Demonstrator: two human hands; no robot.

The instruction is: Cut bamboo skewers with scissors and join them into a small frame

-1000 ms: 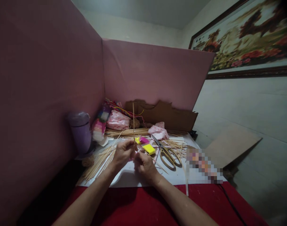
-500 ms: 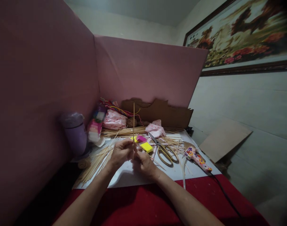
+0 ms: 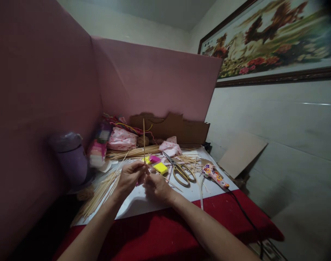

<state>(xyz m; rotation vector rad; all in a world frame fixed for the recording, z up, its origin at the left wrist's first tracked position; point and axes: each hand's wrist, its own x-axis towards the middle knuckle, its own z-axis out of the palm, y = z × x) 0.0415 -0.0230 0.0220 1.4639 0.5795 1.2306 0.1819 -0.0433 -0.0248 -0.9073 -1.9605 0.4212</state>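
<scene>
My left hand (image 3: 131, 176) pinches a thin bamboo skewer (image 3: 144, 141) that stands upright above the fingers. Right against it, my right hand (image 3: 158, 186) is closed near the skewer's lower end; what its fingers grip is hidden. A bit of pink shows beneath the left fingers, too small to name. Just beyond the hands lie a yellow packet (image 3: 160, 168) and a magenta packet (image 3: 155, 159). To their right rest large scissors (image 3: 179, 169) with gold handles, blades pointing away to the left.
Many loose skewers (image 3: 103, 192) spread across the white sheet (image 3: 127, 207) at left. A purple lidded container (image 3: 73, 159) stands beyond them. A flower-patterned glue gun (image 3: 216, 176) with a black cord lies at right. Torn cardboard (image 3: 192, 130) leans at the back, near spotted pink cloth (image 3: 123, 139).
My view has turned slightly right, so everything sits further left in the picture. Both hands stay together around the skewer's lower part, with little visible change in grip.
</scene>
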